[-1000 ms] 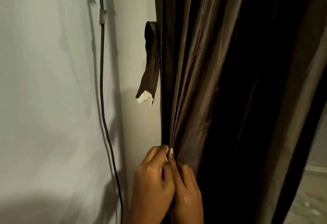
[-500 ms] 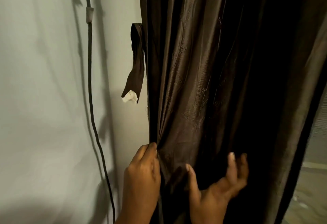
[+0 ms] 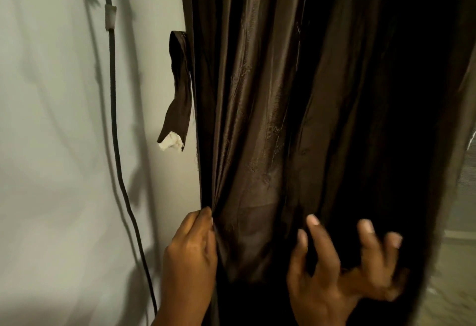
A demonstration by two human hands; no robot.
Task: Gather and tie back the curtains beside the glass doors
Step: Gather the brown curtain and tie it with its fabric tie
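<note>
Now | left hand (image 3: 190, 253) pinches curtain (image 3: 257, 119) edge | right hand (image 3: 342, 269) spread wide against folds, holding nothing

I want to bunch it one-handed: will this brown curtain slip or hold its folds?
The curtain looks glossy, so probably slippery. It hangs in soft folds, so likely floppy. The left hand pinches its edge.

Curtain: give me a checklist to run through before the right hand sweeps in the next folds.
1. Left hand pinches the curtain at its left edge: ok.
2. Right hand free, fingers spread: ok.
3. All folds gathered: not ok, the cloth hangs wide to the right.
4. Tie-back strap hangs loose by the wall, in sight: ok.
5. Cable apart from the curtain: ok.
6. Strap's fastening: cannot tell.
</note>
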